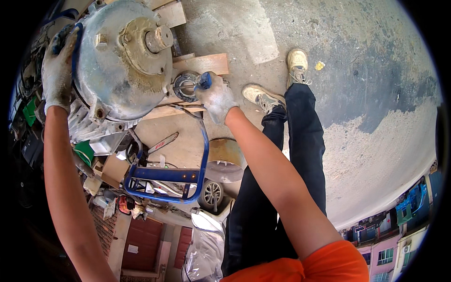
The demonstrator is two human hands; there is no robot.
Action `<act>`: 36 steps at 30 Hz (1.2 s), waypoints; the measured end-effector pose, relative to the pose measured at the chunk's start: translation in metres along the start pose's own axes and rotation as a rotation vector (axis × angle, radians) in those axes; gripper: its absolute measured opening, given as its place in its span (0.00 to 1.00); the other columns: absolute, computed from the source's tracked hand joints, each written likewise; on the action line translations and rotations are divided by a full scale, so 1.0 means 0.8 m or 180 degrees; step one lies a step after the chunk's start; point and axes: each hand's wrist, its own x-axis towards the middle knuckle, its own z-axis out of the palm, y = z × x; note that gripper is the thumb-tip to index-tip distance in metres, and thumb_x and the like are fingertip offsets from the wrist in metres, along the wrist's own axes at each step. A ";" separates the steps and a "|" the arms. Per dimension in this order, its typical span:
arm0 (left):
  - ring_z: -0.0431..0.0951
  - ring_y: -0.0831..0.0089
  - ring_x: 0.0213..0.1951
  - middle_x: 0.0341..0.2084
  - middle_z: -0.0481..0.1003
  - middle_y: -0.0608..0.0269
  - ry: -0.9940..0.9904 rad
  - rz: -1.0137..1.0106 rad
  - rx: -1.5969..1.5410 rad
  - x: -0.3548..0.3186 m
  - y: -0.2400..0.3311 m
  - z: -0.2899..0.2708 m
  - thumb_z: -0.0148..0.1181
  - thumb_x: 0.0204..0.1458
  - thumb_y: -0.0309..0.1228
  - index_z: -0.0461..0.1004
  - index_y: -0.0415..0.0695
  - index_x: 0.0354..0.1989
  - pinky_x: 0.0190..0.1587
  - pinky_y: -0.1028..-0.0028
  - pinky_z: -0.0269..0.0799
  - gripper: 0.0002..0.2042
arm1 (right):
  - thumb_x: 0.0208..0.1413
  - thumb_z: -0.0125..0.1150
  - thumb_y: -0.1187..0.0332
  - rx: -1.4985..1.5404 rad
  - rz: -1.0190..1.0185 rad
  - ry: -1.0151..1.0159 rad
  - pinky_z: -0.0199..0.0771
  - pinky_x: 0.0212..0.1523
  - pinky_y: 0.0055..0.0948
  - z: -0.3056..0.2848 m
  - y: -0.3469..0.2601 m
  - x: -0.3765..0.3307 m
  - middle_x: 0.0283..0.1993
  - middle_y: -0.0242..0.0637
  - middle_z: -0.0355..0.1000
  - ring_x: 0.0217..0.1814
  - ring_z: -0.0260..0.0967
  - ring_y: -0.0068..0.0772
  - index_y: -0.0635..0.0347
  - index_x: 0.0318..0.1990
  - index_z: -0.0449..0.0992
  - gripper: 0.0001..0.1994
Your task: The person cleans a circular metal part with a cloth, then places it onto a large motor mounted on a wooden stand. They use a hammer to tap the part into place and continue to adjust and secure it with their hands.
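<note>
A large grey electric motor (117,70) with a stubby shaft (159,38) lies on wooden planks (203,63), its round end cover facing me. My left hand (56,66), in a dirty white glove, grips the cover's left rim, where a blue strap (75,49) runs along the edge. My right hand (217,99), also gloved, is closed on a blue-handled tool (204,81). The tool's tip points into a dark metal ring (185,86) at the motor's right side.
A blue tubular metal frame (169,176) stands below the motor, next to a rusty drum (226,157), a car wheel (212,192), a chainsaw bar (162,142) and cardboard boxes (110,171). My dark trouser legs (300,141) and pale shoes (263,97) stand on concrete floor (366,94).
</note>
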 end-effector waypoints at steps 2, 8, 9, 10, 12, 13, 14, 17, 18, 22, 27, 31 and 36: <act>0.73 0.70 0.45 0.45 0.75 0.57 0.0025 0.0291 0.0186 0.007 -0.011 -0.002 0.61 0.49 0.43 0.73 0.40 0.49 0.50 0.75 0.65 0.23 | 0.46 0.57 0.60 0.0225 0.0003 0.0175 0.68 0.47 0.39 -0.005 -0.006 0.002 0.41 0.51 0.72 0.46 0.69 0.52 0.61 0.42 0.70 0.18; 0.74 0.68 0.45 0.43 0.75 0.57 -0.0107 0.0849 0.0498 0.019 -0.031 -0.009 0.61 0.48 0.43 0.73 0.40 0.48 0.50 0.75 0.65 0.23 | 0.45 0.58 0.66 0.0952 -0.0538 0.0333 0.69 0.44 0.36 -0.024 -0.033 0.004 0.39 0.51 0.73 0.44 0.70 0.49 0.62 0.37 0.72 0.13; 0.74 0.68 0.45 0.43 0.76 0.57 -0.0143 0.0833 0.0429 0.017 -0.029 -0.007 0.61 0.49 0.44 0.73 0.40 0.48 0.50 0.75 0.65 0.23 | 0.45 0.58 0.66 0.0886 -0.0539 0.0289 0.69 0.44 0.36 -0.025 -0.035 0.007 0.39 0.51 0.72 0.44 0.70 0.49 0.62 0.37 0.72 0.12; 0.74 0.69 0.45 0.43 0.76 0.57 -0.0178 0.0812 0.0359 0.016 -0.027 -0.005 0.60 0.49 0.44 0.73 0.40 0.48 0.50 0.75 0.65 0.23 | 0.45 0.58 0.66 0.0816 -0.0541 0.0243 0.69 0.44 0.36 -0.025 -0.037 0.008 0.40 0.51 0.72 0.43 0.70 0.49 0.62 0.36 0.72 0.11; 0.74 0.69 0.43 0.42 0.76 0.58 -0.0026 0.0515 0.0397 0.007 -0.009 -0.002 0.61 0.48 0.43 0.74 0.41 0.48 0.49 0.75 0.65 0.22 | 0.45 0.58 0.67 0.0593 -0.0533 0.0192 0.69 0.43 0.37 -0.030 -0.050 0.008 0.39 0.51 0.72 0.43 0.70 0.49 0.63 0.35 0.72 0.11; 0.74 0.70 0.43 0.41 0.76 0.58 0.0053 0.0362 0.0411 0.001 0.001 0.000 0.61 0.48 0.43 0.74 0.41 0.48 0.49 0.75 0.65 0.22 | 0.46 0.58 0.67 0.0443 -0.0520 0.0188 0.69 0.43 0.37 -0.034 -0.060 0.005 0.39 0.51 0.72 0.43 0.70 0.50 0.63 0.35 0.72 0.10; 0.74 0.71 0.41 0.40 0.76 0.59 0.0019 0.0146 0.0264 -0.006 0.011 0.000 0.62 0.48 0.42 0.74 0.42 0.47 0.48 0.75 0.66 0.21 | 0.46 0.57 0.68 0.0301 -0.0508 0.0174 0.70 0.43 0.38 -0.035 -0.069 0.001 0.39 0.51 0.72 0.43 0.70 0.50 0.64 0.35 0.72 0.10; 0.74 0.72 0.40 0.39 0.76 0.59 0.0006 0.0148 0.0106 -0.009 0.014 0.000 0.62 0.48 0.42 0.75 0.43 0.47 0.47 0.75 0.66 0.20 | 0.46 0.57 0.69 -0.0175 -0.1444 0.0804 0.70 0.41 0.39 -0.028 -0.076 0.002 0.36 0.51 0.73 0.40 0.71 0.51 0.65 0.35 0.72 0.10; 0.74 0.72 0.39 0.38 0.77 0.59 0.0059 0.0167 0.0145 -0.007 0.014 0.002 0.62 0.48 0.41 0.74 0.43 0.47 0.46 0.75 0.67 0.20 | 0.46 0.57 0.69 -0.0090 -0.1433 0.0720 0.70 0.41 0.39 -0.025 -0.077 0.005 0.36 0.51 0.73 0.40 0.71 0.51 0.65 0.36 0.72 0.10; 0.72 0.72 0.44 0.43 0.75 0.59 -0.0031 0.0094 0.0161 -0.013 0.026 0.007 0.62 0.49 0.40 0.72 0.38 0.48 0.50 0.77 0.64 0.22 | 0.47 0.58 0.70 0.0393 -0.1154 0.0225 0.71 0.41 0.38 -0.020 -0.070 0.015 0.36 0.51 0.73 0.39 0.71 0.50 0.66 0.37 0.71 0.11; 0.74 0.69 0.41 0.42 0.74 0.58 0.0061 0.0346 0.0473 -0.006 0.002 0.005 0.62 0.48 0.42 0.73 0.40 0.48 0.47 0.74 0.66 0.22 | 0.46 0.57 0.71 0.0442 -0.1145 0.0120 0.71 0.43 0.36 -0.014 -0.083 -0.001 0.37 0.49 0.73 0.42 0.72 0.48 0.65 0.40 0.72 0.12; 0.74 0.64 0.43 0.43 0.73 0.55 -0.0105 0.0039 0.0146 -0.012 0.015 0.005 0.62 0.46 0.44 0.74 0.43 0.47 0.48 0.71 0.65 0.22 | 0.47 0.57 0.71 0.0177 -0.0822 -0.0174 0.69 0.47 0.36 -0.002 -0.091 0.012 0.42 0.52 0.72 0.46 0.70 0.49 0.66 0.44 0.71 0.15; 0.72 0.70 0.43 0.44 0.72 0.57 -0.0186 -0.0021 0.0076 -0.015 0.024 0.006 0.61 0.49 0.39 0.72 0.40 0.47 0.49 0.75 0.65 0.20 | 0.48 0.57 0.68 0.0135 -0.0738 -0.0174 0.69 0.45 0.39 -0.009 -0.093 0.010 0.41 0.53 0.71 0.45 0.69 0.52 0.65 0.41 0.71 0.13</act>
